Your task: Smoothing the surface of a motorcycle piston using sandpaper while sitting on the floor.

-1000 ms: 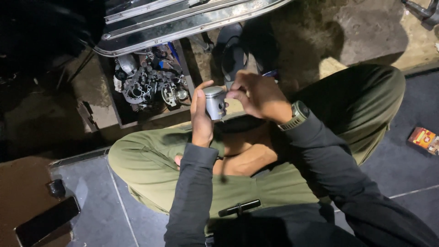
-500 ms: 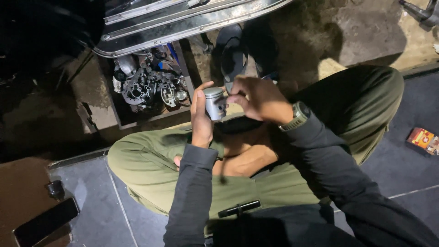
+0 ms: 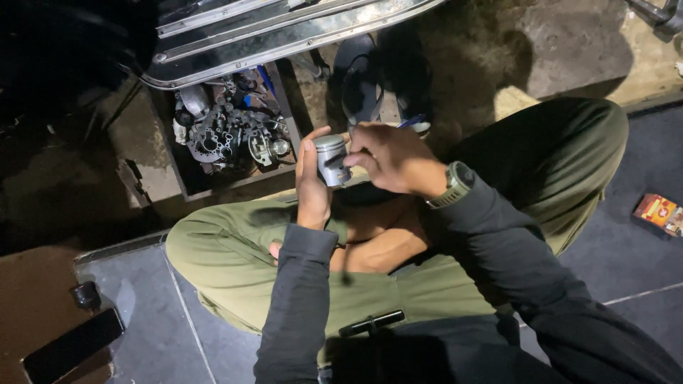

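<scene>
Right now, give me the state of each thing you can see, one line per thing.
Metal cylinder: upright, held between both hands.
Left hand: wrapped around the cylinder's side.
Right hand: fingers on the cylinder's other side.
Wristwatch: worn on the right wrist.
Box of metal parts: open, full.
Phone: lying flat, screen dark.
Black tool: resting on the lap.

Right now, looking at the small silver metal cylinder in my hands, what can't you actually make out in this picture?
Head view only:
- Small silver metal cylinder: its lower part and far side are hidden by the left hand and right hand.
- Whatever the right fingertips pinch: too small to tell.
- Pile of grey metal parts in the tray: dim and tangled, pieces unclear.
- Small red box: cut off by the right edge.
</scene>
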